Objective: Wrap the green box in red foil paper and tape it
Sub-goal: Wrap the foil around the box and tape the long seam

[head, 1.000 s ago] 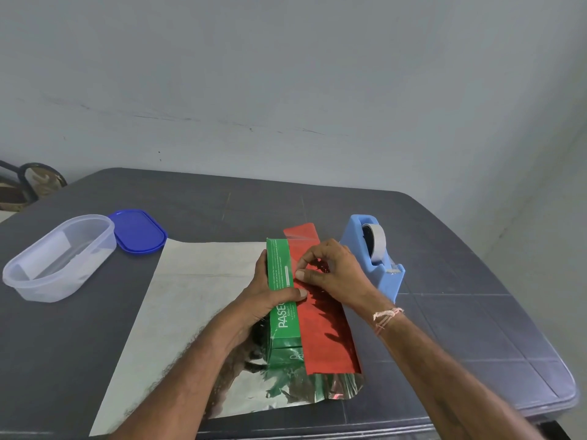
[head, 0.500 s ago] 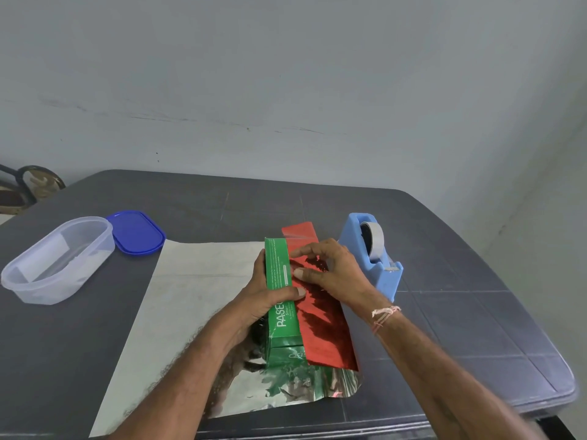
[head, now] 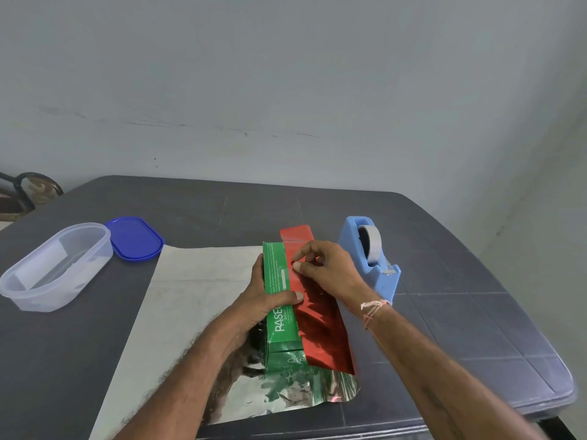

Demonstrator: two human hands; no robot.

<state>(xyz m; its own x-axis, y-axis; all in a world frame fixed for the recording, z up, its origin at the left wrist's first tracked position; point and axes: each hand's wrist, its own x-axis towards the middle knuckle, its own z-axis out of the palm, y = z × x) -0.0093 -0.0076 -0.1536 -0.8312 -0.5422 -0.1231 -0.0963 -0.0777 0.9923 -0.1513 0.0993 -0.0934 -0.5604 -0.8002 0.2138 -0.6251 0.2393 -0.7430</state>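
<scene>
On a dark tabletop, the left hand clamps the green box upright on the foil sheet while the right hand, fingertips pinched, presses the red foil flap against it, apparently for taping, the tape dispenser just beside.

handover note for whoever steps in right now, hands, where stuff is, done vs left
Left hand: grips the green box, thumb on its top.
Right hand: fingertips press on the red foil edge atop the box; whether they hold tape is unclear.
Foil: one flap folded over the box, the rest lies flat to the left, white side up.
Tape dispenser: right of the box, on the table.
Done: first flap folded over.
Left: secure that flap, wrap the other side, fold the ends, tape.
</scene>
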